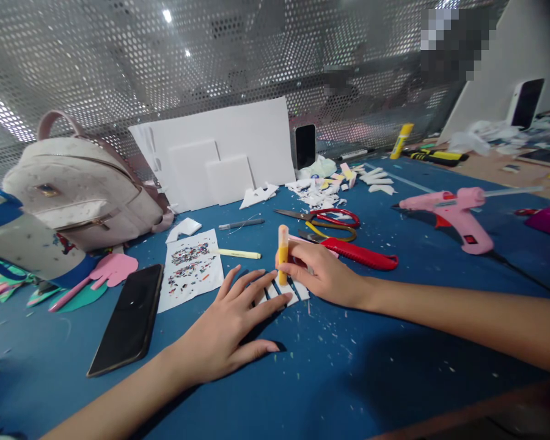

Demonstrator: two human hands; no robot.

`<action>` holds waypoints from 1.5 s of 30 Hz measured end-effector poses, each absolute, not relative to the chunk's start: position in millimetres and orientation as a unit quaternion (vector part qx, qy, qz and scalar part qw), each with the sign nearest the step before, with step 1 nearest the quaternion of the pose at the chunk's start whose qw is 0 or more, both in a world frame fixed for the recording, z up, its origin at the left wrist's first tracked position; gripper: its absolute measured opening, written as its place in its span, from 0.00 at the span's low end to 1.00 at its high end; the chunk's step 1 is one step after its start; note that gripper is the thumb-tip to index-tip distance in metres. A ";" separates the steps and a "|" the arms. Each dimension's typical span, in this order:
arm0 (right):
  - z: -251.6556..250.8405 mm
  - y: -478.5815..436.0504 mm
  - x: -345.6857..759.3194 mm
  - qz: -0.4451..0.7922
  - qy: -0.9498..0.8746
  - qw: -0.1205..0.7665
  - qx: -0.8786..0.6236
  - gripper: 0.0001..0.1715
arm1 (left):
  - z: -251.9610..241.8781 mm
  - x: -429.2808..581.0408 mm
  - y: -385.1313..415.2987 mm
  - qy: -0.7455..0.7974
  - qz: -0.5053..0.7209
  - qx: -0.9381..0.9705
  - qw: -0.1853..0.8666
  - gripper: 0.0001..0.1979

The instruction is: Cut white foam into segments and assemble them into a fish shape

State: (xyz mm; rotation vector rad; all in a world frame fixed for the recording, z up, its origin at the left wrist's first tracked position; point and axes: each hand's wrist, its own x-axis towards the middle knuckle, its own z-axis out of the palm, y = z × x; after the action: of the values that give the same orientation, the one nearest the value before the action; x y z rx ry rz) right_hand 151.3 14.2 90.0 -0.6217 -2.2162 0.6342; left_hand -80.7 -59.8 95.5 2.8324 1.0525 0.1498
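Upright in my right hand point(327, 272) is a yellow marker point(283, 253), pinched between thumb and fingers. Its lower end meets small white strips point(291, 296) lying on the blue table point(311, 379); whether the tip touches them I cannot tell. My left hand point(241, 315) lies flat with its fingers spread, the fingertips resting on or beside the same strips and partly hiding them. Left of the strips, a pale yellow pen point(239, 253) lies at the edge of a white sheet point(195, 272) covered with small coloured bits.
Red-handled scissors point(334, 217) and a red cutter point(366, 253) lie beyond my right hand. A pink glue gun point(458, 214) is farther right. White scraps point(318, 192) are heaped behind. At left are a black phone point(128, 318) and a backpack point(87, 183); white boards point(261, 134) stand at the back.
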 end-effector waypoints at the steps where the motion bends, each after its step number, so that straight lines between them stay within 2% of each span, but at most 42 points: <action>1: 89.8 14.4 151.2 0.246 -0.864 0.367 -0.242 0.14 | 95.7 -80.6 -59.8 0.347 0.048 0.935 0.058 0.34; 17: 86.1 16.6 151.2 0.266 -0.864 0.352 -0.241 0.12 | 96.7 -80.8 -59.6 0.346 0.048 0.935 0.052 0.35; 38: 89.6 15.1 152.1 0.290 -0.847 0.349 -0.276 0.18 | 95.0 -81.6 -59.5 0.348 0.041 0.935 0.054 0.34; 45: 87.0 18.0 152.4 0.300 -0.840 0.340 -0.299 0.12 | 95.4 -80.8 -59.9 0.349 0.041 0.935 0.055 0.33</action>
State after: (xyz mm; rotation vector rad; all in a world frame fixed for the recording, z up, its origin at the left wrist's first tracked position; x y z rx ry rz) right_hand 152.4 18.0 87.0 -0.7784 -2.1861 0.7798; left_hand -80.8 -59.9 95.4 2.8378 1.0589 0.1256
